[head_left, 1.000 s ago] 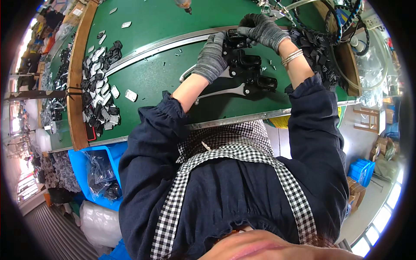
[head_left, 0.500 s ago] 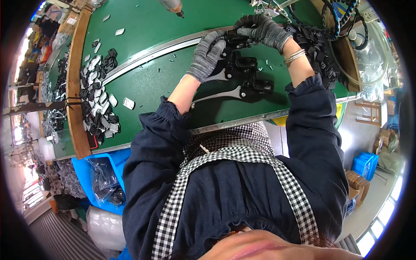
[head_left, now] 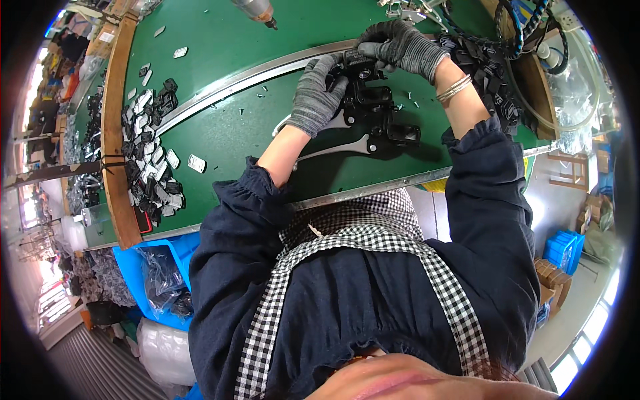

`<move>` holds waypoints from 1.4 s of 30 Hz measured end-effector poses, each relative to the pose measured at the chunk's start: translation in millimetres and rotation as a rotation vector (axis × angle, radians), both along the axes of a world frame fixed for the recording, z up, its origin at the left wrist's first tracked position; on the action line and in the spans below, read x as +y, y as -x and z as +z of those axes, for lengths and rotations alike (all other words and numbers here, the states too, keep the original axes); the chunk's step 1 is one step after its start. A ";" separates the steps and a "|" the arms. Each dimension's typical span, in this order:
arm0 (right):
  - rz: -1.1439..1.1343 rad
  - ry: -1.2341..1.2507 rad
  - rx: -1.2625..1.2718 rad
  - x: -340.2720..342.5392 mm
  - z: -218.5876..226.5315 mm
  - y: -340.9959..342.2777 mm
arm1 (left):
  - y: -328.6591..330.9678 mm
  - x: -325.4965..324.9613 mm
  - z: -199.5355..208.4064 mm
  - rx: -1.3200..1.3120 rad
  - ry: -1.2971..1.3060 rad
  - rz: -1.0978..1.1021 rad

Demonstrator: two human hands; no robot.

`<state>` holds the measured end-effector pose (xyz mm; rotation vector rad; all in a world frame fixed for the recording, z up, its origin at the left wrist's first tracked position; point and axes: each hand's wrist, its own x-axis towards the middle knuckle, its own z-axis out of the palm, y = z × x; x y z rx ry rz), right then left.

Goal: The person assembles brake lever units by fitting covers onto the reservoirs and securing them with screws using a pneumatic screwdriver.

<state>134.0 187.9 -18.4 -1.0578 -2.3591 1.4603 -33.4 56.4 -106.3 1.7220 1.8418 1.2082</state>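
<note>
Several black brake levers with silver blades lie side by side on the green bench. The nearest brake lever (head_left: 403, 134) and the one behind it, a middle brake lever (head_left: 377, 96), rest untouched by fingertips. At the farthest brake lever (head_left: 365, 75), both hands in grey knit gloves meet. My left hand (head_left: 316, 95) is closed around its left side, hiding much of it. Bent over from the far right, my right hand (head_left: 403, 51) has fingers and thumb closed at its black housing. Whatever the right fingers pinch is hidden.
A metal rail (head_left: 233, 85) crosses the green bench (head_left: 233, 143). Black and silver small parts (head_left: 152, 147) are heaped by the left wooden board (head_left: 115, 147); black parts (head_left: 490, 83) pile at right. A power driver (head_left: 257, 11) hangs above. Loose screws lie about.
My left hand has shifted slightly down, its fingers more curled at the farthest lever. My right hand stays almost in place, a little lower. The view has tilted slightly.
</note>
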 end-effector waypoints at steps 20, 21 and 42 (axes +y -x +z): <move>0.107 -0.453 0.025 1.3 -28.8 -4.3 | -3.8 -9.4 7.8 0.058 0.003 -0.022; 0.097 -0.519 -0.049 -0.5 -28.2 -4.4 | -4.7 -8.6 8.9 0.066 0.003 -0.018; -0.416 -0.823 -0.311 15.9 -69.9 -99.5 | 37.5 -32.3 14.0 -0.366 -0.141 -0.051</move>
